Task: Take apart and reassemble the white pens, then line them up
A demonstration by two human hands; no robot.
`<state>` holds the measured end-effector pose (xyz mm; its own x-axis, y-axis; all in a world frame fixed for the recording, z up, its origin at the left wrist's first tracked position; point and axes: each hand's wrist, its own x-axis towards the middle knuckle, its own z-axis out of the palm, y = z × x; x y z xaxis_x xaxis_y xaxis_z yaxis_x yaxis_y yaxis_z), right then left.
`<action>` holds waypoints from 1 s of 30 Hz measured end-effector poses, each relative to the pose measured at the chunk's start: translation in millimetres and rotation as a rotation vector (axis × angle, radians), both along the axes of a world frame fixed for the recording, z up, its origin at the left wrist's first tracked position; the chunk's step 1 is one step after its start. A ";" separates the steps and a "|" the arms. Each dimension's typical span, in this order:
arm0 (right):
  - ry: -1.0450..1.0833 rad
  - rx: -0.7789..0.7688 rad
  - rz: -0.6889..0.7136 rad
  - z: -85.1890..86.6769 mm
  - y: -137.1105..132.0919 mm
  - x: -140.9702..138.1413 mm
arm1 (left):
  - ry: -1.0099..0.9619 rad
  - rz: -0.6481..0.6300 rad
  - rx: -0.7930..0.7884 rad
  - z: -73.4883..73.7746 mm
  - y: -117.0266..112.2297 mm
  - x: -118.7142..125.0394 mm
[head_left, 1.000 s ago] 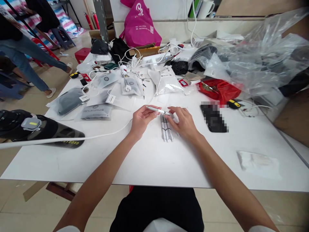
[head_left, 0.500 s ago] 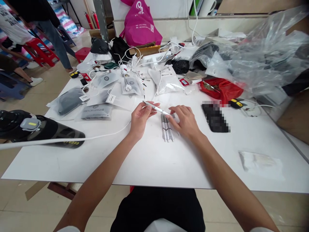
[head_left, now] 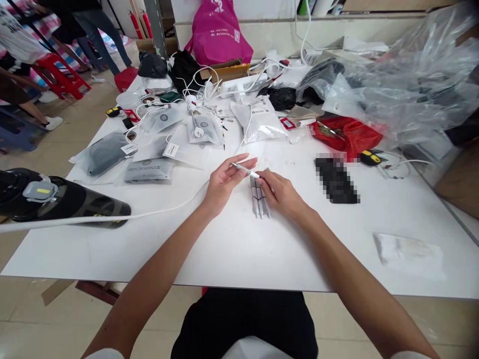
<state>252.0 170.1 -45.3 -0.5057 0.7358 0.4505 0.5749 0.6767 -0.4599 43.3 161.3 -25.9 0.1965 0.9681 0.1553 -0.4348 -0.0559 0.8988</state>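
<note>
A white and silver pen (head_left: 245, 169) is held at a slant above the table, between my two hands. My left hand (head_left: 223, 185) has it between the thumb and the fingers at its left end, the fingertips reaching out past it. Thumb and fingertips of my right hand (head_left: 281, 192) are pinched on the pen's right end, with the other fingers curled. Just below, several similar pens (head_left: 259, 205) lie side by side on the white table (head_left: 224, 244), their upper parts partly hidden by my right hand.
At left lies a black bottle (head_left: 75, 202), crossed by a white cable (head_left: 160, 212). Bagged items (head_left: 147, 171) and tangled cables are behind it. A blurred black phone-like slab (head_left: 337, 180) and a clear packet (head_left: 409, 254) lie at right. Plastic wrapping (head_left: 407, 89) is heaped at the back right.
My right hand has closed from loosely spread fingers to a pinch on the pen's right end. The held pen and my left hand have shifted slightly right.
</note>
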 end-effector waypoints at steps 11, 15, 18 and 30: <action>-0.010 0.055 -0.031 -5.2 0.4 -0.5 | 0.074 0.112 -0.058 -5.1 4.1 -0.8; -0.019 0.041 -0.058 -5.0 2.3 2.8 | 0.186 0.204 -0.086 -5.0 4.3 -1.5; -0.019 0.022 -0.059 -3.3 1.6 2.7 | 0.157 0.177 -0.079 -6.4 5.0 -2.2; -0.041 0.056 -0.026 2.0 -1.0 0.0 | 0.111 0.062 -0.033 -9.2 4.6 -1.9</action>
<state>251.9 169.1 -43.2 -0.5057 0.7229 0.4708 0.6098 0.6855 -0.3978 41.4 166.0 -35.0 0.1501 0.9832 0.1041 -0.3289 -0.0496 0.9430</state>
